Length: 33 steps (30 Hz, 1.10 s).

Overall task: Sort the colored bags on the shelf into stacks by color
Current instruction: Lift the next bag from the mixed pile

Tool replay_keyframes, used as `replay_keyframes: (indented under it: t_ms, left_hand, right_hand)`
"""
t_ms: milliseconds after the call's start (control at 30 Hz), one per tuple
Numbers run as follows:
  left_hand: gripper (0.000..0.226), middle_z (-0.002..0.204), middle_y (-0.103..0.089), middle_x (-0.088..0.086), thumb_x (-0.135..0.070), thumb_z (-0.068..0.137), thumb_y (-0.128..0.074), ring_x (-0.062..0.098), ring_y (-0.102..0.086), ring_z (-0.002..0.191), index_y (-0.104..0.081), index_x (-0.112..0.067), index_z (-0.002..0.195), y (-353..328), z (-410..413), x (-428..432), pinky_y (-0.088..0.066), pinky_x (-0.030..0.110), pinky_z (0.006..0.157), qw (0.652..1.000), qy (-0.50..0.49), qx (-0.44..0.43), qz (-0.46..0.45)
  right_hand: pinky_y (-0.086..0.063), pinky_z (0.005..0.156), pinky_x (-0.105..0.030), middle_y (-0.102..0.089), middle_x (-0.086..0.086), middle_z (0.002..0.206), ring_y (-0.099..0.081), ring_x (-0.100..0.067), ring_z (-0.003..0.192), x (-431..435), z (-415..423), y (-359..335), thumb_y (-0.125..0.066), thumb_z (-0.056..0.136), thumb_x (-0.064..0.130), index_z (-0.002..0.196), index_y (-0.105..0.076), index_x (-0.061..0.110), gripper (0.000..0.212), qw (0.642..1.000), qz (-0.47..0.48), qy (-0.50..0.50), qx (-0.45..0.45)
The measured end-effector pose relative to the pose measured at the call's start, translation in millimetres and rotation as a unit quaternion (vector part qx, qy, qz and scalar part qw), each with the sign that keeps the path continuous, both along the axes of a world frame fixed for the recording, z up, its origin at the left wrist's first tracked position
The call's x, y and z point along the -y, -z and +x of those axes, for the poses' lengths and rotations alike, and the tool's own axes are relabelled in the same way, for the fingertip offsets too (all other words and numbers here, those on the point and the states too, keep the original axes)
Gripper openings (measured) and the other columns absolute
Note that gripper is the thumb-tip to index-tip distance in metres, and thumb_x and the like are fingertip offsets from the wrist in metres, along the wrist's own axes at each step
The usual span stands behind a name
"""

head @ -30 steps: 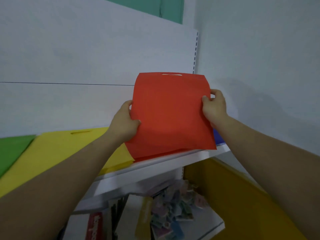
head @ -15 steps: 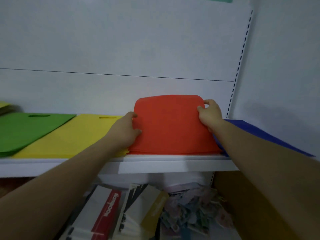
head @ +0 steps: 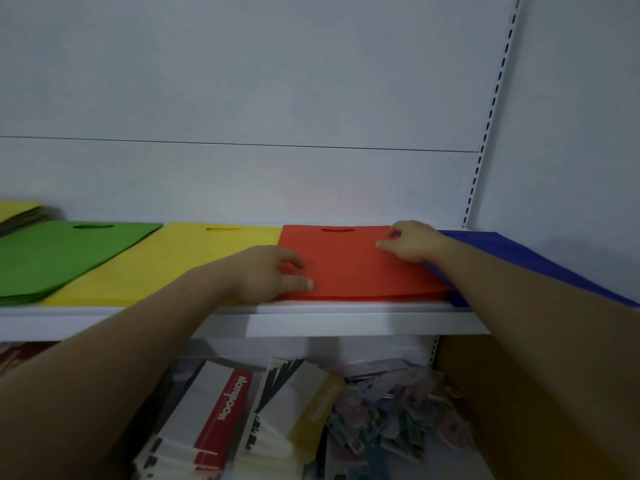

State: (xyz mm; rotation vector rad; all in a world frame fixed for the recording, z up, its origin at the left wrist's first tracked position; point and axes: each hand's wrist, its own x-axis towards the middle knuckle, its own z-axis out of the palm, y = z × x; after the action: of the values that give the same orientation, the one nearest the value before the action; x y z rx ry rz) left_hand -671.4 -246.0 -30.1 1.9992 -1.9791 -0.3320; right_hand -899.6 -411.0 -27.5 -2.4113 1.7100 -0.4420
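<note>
A red bag (head: 353, 265) lies flat on the white shelf (head: 346, 323), on top of a thin red stack, its handle slot towards the wall. My left hand (head: 273, 271) rests on its front left corner, thumb and curled fingers on top. My right hand (head: 412, 242) lies on its right side with fingertips touching the surface. Left of the red stack is a yellow stack (head: 180, 261), then a green stack (head: 59, 251). A blue bag (head: 512, 254) lies to the right, partly under my right forearm.
At the far left of the shelf sits another small pile with a yellow top (head: 20, 213). A slotted upright (head: 491, 109) runs up the wall corner. Below the shelf are notebooks (head: 228, 403), loose small packets (head: 391, 403) and a brown box (head: 485, 393).
The red bag, held upright in both hands a second ago, has come down flat onto the red stack. My hands now lie on top of it instead of gripping its sides.
</note>
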Motion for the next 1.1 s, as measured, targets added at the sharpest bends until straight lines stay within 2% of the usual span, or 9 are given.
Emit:
replay_keyframes:
  t_ms: [167,400,500,600,767,867,1100]
  left_hand:
    - [0.066,0.129,-0.050,-0.008,-0.054,0.074,-0.070,0.009,-0.046,0.109,-0.050,-0.030,0.132,-4.2,-3.2,-5.4,-0.032,0.022,0.092,0.999,0.025,0.024,0.042]
    - [0.058,0.119,-0.054,-0.008,-0.051,0.075,-0.070,0.012,-0.050,0.105,-0.054,-0.030,0.127,-2.6,-3.7,-7.0,-0.036,0.024,0.088,0.998,0.026,0.040,0.029]
    - [0.060,0.126,-0.054,-0.007,-0.054,0.076,-0.068,0.011,-0.049,0.106,-0.053,-0.030,0.130,-1.0,-4.1,-7.1,-0.037,0.025,0.092,0.998,0.026,0.046,0.027]
    - [0.061,0.129,-0.053,-0.007,-0.052,0.079,-0.065,0.009,-0.047,0.104,-0.049,-0.028,0.133,-1.0,-6.7,-8.8,-0.033,0.022,0.089,0.998,0.027,0.045,0.028]
    - [0.067,0.137,-0.049,-0.007,-0.054,0.078,-0.066,0.009,-0.045,0.113,-0.045,-0.029,0.137,-3.6,-8.0,-12.0,-0.031,0.022,0.091,0.999,0.021,0.036,0.034]
    - [0.068,0.142,-0.044,-0.002,-0.057,0.078,-0.064,0.017,-0.043,0.126,-0.044,-0.031,0.137,-7.6,-5.7,-14.3,-0.034,0.026,0.097,0.999,-0.003,0.039,0.021]
    - [0.063,0.146,-0.040,-0.003,-0.054,0.083,-0.059,0.018,-0.040,0.130,-0.043,-0.028,0.138,-17.3,15.8,-28.4,-0.033,0.030,0.102,0.998,-0.050,0.032,-0.017]
  right_hand:
    - [-0.038,0.104,-0.033,-0.051,-0.003,0.138,-0.048,-0.022,0.124,-7.4,-0.4,2.1,-0.053,0.091,0.053,0.130,-0.056,0.018,0.052,0.995,0.057,-0.041,-0.068]
    - [-0.038,0.102,-0.032,-0.051,-0.003,0.138,-0.048,-0.022,0.124,-13.1,-3.1,1.2,-0.051,0.092,0.053,0.129,-0.057,0.018,0.052,0.994,0.054,-0.043,-0.083]
    - [-0.039,0.100,-0.033,-0.052,-0.003,0.137,-0.049,-0.022,0.122,-11.1,-3.8,3.1,-0.047,0.092,0.056,0.129,-0.057,0.019,0.053,0.993,0.063,-0.045,-0.084]
    - [-0.038,0.103,-0.035,-0.049,-0.004,0.140,-0.048,-0.023,0.125,-10.7,-3.2,3.6,-0.044,0.093,0.057,0.133,-0.054,0.017,0.057,0.993,0.072,-0.048,-0.084]
    - [-0.035,0.104,-0.034,-0.046,-0.004,0.142,-0.045,-0.023,0.128,-12.1,-3.3,2.1,-0.044,0.094,0.054,0.136,-0.051,0.016,0.057,0.993,0.064,-0.053,-0.084]
    - [-0.035,0.105,-0.033,-0.047,-0.004,0.143,-0.045,-0.023,0.129,-11.7,-0.7,-1.0,-0.045,0.094,0.054,0.136,-0.051,0.015,0.057,0.995,0.046,-0.060,-0.070]
    - [-0.035,0.102,-0.031,-0.046,-0.009,0.142,-0.044,-0.026,0.128,-18.6,31.3,-16.2,-0.047,0.094,0.052,0.136,-0.048,0.013,0.057,0.994,-0.010,-0.097,-0.050]
